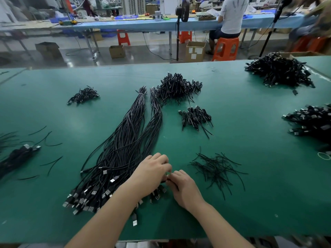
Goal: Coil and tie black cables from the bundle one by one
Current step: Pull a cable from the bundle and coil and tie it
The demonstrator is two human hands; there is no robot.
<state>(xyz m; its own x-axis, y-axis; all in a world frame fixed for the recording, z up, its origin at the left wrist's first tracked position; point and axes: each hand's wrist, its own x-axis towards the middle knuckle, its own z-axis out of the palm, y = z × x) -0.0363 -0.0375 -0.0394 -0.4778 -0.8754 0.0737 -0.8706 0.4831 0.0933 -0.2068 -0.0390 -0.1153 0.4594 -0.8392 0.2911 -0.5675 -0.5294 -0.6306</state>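
Note:
A long bundle of black cables [125, 140] lies on the green table [250, 176], its USB plugs fanned out toward me at the near left. My left hand [152, 174] rests over the bundle's near right edge, fingers curled round a coiled black cable that is mostly hidden under the hand. My right hand [184, 187] meets it and pinches a thin black tie [167, 176] between the two hands. A loose pile of black twist ties [216, 169] lies just right of my hands.
Heaps of coiled, tied cables sit at the centre back [177, 88], centre right [195, 117], back left [83, 95], far right [279, 70] and right edge [313, 120]. More cables [18, 154] and stray ties lie at the left. A seated person [231, 17] works at another bench beyond.

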